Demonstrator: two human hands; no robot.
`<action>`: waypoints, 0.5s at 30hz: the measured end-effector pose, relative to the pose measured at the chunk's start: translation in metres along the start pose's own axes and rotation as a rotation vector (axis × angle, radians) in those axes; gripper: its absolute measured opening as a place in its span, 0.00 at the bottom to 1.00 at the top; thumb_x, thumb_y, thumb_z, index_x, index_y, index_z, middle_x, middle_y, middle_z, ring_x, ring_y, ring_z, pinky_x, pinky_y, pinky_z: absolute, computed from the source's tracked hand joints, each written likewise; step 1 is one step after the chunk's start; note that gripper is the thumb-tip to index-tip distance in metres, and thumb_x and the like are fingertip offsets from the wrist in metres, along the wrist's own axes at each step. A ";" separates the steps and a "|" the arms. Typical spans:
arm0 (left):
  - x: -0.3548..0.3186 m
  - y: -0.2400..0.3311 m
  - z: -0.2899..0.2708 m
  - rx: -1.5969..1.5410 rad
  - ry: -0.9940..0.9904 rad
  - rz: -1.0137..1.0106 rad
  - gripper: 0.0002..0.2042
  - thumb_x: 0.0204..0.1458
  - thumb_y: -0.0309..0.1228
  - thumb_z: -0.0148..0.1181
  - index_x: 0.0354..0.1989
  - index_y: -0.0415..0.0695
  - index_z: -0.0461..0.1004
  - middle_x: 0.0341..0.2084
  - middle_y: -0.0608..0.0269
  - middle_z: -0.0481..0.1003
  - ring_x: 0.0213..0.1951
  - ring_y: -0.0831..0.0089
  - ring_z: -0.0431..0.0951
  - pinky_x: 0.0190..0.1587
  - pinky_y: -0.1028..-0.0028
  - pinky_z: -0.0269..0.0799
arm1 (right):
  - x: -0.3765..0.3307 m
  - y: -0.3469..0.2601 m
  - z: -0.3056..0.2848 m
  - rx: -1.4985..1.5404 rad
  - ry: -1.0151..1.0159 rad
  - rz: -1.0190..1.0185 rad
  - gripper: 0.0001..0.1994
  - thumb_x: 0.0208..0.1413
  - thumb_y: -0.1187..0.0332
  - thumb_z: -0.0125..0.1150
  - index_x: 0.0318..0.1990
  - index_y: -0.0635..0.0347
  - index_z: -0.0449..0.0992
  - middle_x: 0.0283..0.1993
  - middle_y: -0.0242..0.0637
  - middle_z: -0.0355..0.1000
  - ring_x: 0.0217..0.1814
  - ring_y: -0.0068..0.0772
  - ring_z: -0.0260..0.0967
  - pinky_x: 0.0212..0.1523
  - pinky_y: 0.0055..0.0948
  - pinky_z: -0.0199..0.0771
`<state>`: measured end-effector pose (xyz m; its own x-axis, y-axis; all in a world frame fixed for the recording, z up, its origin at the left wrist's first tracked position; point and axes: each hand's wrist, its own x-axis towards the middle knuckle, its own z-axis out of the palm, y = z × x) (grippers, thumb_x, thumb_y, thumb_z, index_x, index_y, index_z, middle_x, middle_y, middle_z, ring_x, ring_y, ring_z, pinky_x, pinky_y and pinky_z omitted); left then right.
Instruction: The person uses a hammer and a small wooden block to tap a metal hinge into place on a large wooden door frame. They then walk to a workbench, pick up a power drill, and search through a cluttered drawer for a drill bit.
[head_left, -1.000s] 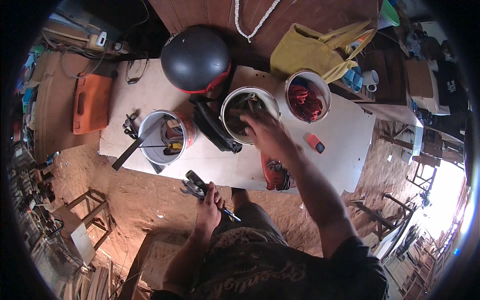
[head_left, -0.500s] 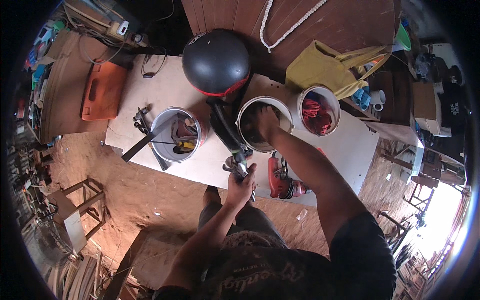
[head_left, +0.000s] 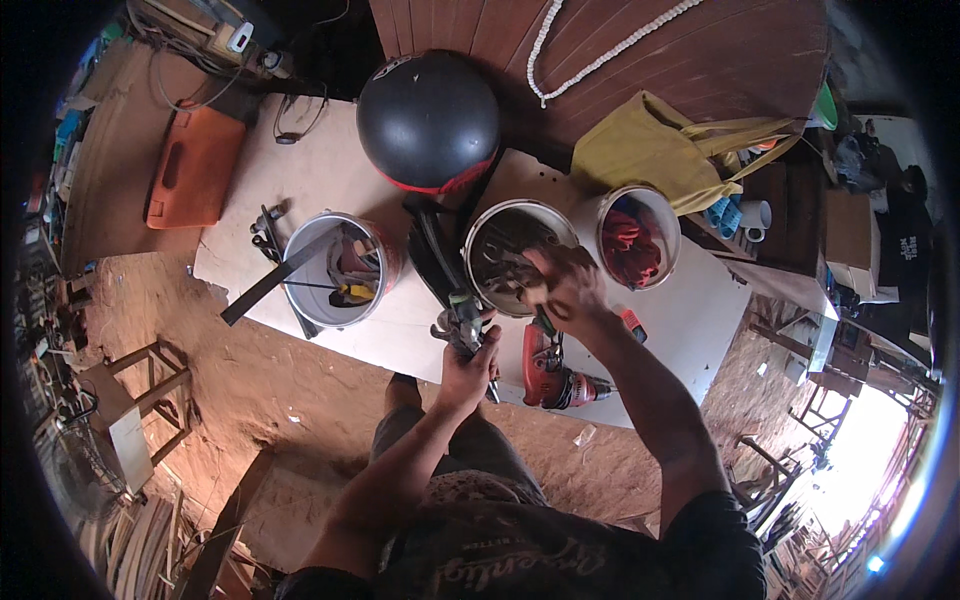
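Observation:
My left hand (head_left: 467, 376) is closed around a bunch of metal hand tools (head_left: 462, 322), with plier-like jaws and a thin shaft poking out; their exact kinds are hard to read. At the near right rim of the middle white bucket (head_left: 492, 213), my right hand (head_left: 578, 292) is blurred, its fingers curled on something I cannot make out. Dark metal tools (head_left: 507, 245) fill that bucket. Just below my right hand lies a red power drill (head_left: 548, 375), on the near edge of the pale table (head_left: 655, 330).
To the left, a white bucket (head_left: 292, 268) holds a long flat bar and a yellow-handled tool; the right bucket (head_left: 607, 205) holds red cloth-like items. A black helmet (head_left: 428, 115), an olive bag (head_left: 640, 150) and an orange case (head_left: 197, 170) lie farther back.
My right hand has come up out of the middle bucket, toward me and to the right. The left hand keeps its tools. The whole view has shifted slightly.

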<state>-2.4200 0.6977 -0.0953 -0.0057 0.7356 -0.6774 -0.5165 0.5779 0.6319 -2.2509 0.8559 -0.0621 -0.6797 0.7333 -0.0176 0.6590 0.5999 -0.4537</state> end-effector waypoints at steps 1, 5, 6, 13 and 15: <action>-0.002 0.002 -0.003 -0.014 -0.007 -0.011 0.18 0.69 0.33 0.58 0.65 0.45 0.70 0.19 0.74 0.64 0.18 0.83 0.62 0.24 0.76 0.64 | -0.012 0.006 0.003 0.055 0.069 -0.032 0.28 0.39 0.64 0.77 0.51 0.59 0.77 0.49 0.46 0.77 0.50 0.54 0.77 0.48 0.49 0.75; -0.010 0.009 -0.008 -0.052 0.009 -0.013 0.16 0.68 0.32 0.59 0.62 0.43 0.72 0.18 0.75 0.65 0.18 0.84 0.62 0.23 0.76 0.63 | -0.066 0.038 0.038 0.296 0.302 0.017 0.26 0.42 0.64 0.76 0.51 0.58 0.77 0.49 0.46 0.75 0.45 0.50 0.76 0.46 0.43 0.74; -0.011 0.008 -0.010 -0.079 0.009 -0.010 0.16 0.68 0.31 0.61 0.62 0.43 0.72 0.18 0.75 0.66 0.18 0.84 0.63 0.23 0.78 0.63 | -0.082 0.042 0.050 0.366 0.341 0.065 0.25 0.43 0.64 0.76 0.51 0.58 0.77 0.49 0.45 0.75 0.45 0.50 0.76 0.46 0.43 0.74; -0.014 0.006 -0.011 -0.075 0.026 -0.076 0.05 0.66 0.28 0.61 0.43 0.44 0.71 0.19 0.71 0.66 0.17 0.80 0.64 0.21 0.74 0.63 | -0.149 0.009 0.063 0.630 0.454 0.238 0.23 0.46 0.65 0.74 0.50 0.59 0.76 0.48 0.45 0.75 0.45 0.49 0.76 0.47 0.43 0.74; -0.017 0.006 -0.010 -0.064 -0.004 -0.059 0.04 0.66 0.28 0.61 0.42 0.44 0.71 0.19 0.70 0.68 0.17 0.80 0.65 0.22 0.74 0.64 | -0.155 -0.009 0.061 0.663 0.472 0.248 0.22 0.46 0.66 0.74 0.50 0.59 0.76 0.48 0.44 0.75 0.45 0.49 0.76 0.47 0.42 0.74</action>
<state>-2.4320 0.6854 -0.0840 0.0297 0.7022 -0.7113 -0.5696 0.5967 0.5653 -2.1710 0.7169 -0.1092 -0.2378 0.9637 0.1209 0.3461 0.2004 -0.9166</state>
